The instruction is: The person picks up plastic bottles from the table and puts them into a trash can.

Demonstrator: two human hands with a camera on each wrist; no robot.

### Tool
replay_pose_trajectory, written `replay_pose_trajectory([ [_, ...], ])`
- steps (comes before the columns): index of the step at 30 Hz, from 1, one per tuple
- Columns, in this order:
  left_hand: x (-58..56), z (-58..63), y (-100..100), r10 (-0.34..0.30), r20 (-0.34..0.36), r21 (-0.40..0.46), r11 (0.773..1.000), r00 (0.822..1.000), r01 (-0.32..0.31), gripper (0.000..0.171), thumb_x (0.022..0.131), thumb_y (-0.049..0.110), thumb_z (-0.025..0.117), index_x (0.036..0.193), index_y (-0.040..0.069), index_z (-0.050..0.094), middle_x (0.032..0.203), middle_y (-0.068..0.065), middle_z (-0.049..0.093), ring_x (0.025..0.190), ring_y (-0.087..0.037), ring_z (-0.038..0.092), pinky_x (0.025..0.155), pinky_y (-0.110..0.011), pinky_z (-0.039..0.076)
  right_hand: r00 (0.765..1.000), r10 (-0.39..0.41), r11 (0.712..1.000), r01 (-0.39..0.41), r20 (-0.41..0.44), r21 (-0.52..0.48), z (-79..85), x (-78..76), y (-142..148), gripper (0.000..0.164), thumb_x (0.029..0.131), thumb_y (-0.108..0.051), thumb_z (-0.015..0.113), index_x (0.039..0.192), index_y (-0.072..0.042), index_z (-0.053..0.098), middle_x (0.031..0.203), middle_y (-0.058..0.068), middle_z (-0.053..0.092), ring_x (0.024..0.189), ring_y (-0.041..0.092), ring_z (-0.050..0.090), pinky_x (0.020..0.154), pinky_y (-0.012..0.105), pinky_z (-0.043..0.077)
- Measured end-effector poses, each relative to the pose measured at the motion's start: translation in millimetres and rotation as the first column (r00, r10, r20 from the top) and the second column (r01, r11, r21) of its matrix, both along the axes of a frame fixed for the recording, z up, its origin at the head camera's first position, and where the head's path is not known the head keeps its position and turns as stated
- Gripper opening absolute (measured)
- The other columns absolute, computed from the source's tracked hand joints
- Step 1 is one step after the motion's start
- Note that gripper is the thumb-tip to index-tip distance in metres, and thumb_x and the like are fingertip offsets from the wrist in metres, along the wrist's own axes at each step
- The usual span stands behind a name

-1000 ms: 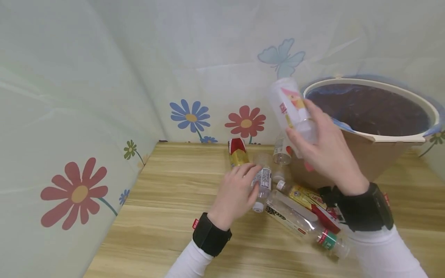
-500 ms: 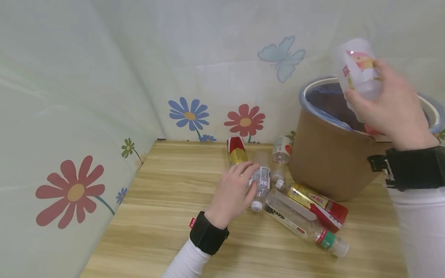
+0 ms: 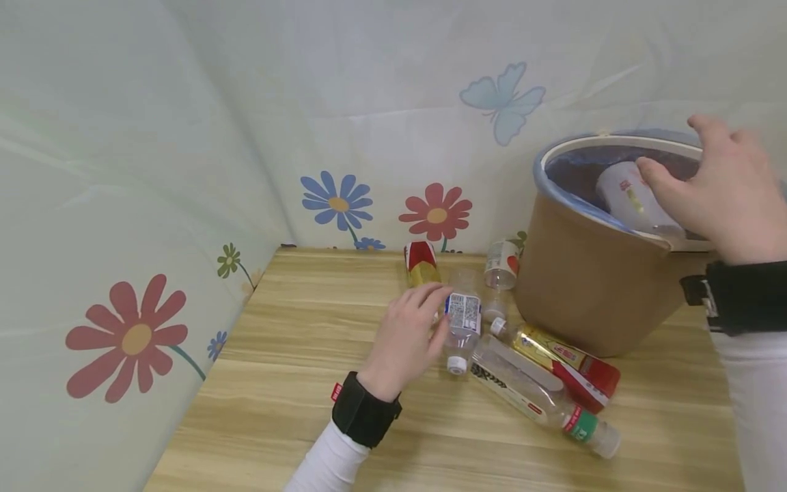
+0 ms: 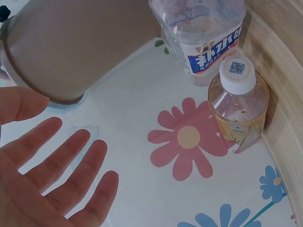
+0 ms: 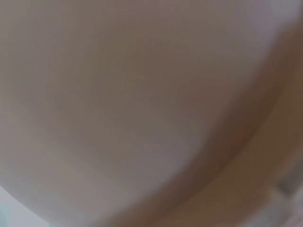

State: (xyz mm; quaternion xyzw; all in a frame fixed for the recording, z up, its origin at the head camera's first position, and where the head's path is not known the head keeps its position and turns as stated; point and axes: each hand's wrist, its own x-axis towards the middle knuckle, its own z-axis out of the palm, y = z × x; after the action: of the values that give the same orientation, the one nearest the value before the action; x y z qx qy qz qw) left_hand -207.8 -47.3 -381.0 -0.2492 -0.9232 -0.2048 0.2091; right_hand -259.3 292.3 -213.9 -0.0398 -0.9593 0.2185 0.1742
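White bottle point(image 3: 632, 199) within bin point(image 3: 584, 280), near front rim point(image 3: 581, 210), room behind, right hand point(image 3: 732, 195) above.

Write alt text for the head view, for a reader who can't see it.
A whitish bottle tilts in the mouth of a brown bin, a person's open right grip beside it. The left grip is near a capped clear bottle on a wooden table, among other bottles and red-and-gold containers, before a flower-printed backdrop.
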Motion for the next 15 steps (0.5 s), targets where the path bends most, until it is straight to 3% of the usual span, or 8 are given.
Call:
replay_pose_trajectory([
  [3,-0.9,1.1,-2,0.005,0.001,0.011,1.000,1.000,-0.005,0.038,0.096,0.021,0.066,0.133,0.013,0.063,0.132,-0.005,0.067,0.116,-0.023,0.065,0.101,-0.039,0.056,0.999,0.015,1.000,-0.015,-0.035,0.000,-3.4,5.0,-5,0.078,0.099,-0.041,0.044,0.158,0.003,0.019,0.156,0.042,0.023,0.142,0.061,0.023,0.101,0.078,0.027],
  [8,-3.7,0.8,-6,0.017,-0.005,0.017,1.000,1.000,-0.017,0.037,0.096,0.021,0.067,0.132,0.013,0.064,0.131,-0.005,0.067,0.116,-0.022,0.066,0.102,-0.038,0.055,0.986,0.052,0.998,-0.055,-0.156,-0.011,-10.1,15.9,-21,0.065,0.096,-0.030,0.048,0.150,0.005,0.040,0.137,0.039,0.049,0.120,0.057,0.047,0.087,0.066,0.039],
  [10,-5.0,0.6,-8,0.023,-0.003,0.021,1.000,1.000,-0.023,0.037,0.096,0.021,0.067,0.132,0.013,0.064,0.131,-0.005,0.067,0.117,-0.023,0.065,0.103,-0.039,0.055,0.976,0.061,0.997,-0.069,-0.207,-0.034,-14.4,23.3,-30,0.058,0.096,-0.028,0.050,0.145,0.003,0.049,0.130,0.036,0.056,0.109,0.054,0.055,0.082,0.044,0.046],
  [12,-6.6,0.3,-10,0.031,0.002,0.027,0.999,1.000,-0.031,0.037,0.096,0.020,0.066,0.132,0.013,0.064,0.131,-0.005,0.067,0.118,-0.023,0.065,0.103,-0.039,0.054,0.962,0.073,0.992,-0.097,-0.261,-0.080,-19.8,31.3,-40,0.050,0.097,-0.025,0.052,0.139,0.001,0.056,0.130,0.033,0.059,0.099,0.028,0.068,0.082,0.021,0.045],
  [15,-9.8,-1.0,-14,0.044,0.015,0.036,0.998,0.999,-0.045,0.037,0.096,0.019,0.066,0.132,0.012,0.064,0.132,-0.006,0.067,0.118,-0.024,0.065,0.103,-0.040,0.055,0.923,0.101,0.979,-0.160,-0.372,-0.129,-30.8,42.1,-55,0.039,0.096,-0.020,0.056,0.128,0.001,0.065,0.119,0.027,0.066,0.081,-0.012,0.058,0.072,-0.002,0.028],
])
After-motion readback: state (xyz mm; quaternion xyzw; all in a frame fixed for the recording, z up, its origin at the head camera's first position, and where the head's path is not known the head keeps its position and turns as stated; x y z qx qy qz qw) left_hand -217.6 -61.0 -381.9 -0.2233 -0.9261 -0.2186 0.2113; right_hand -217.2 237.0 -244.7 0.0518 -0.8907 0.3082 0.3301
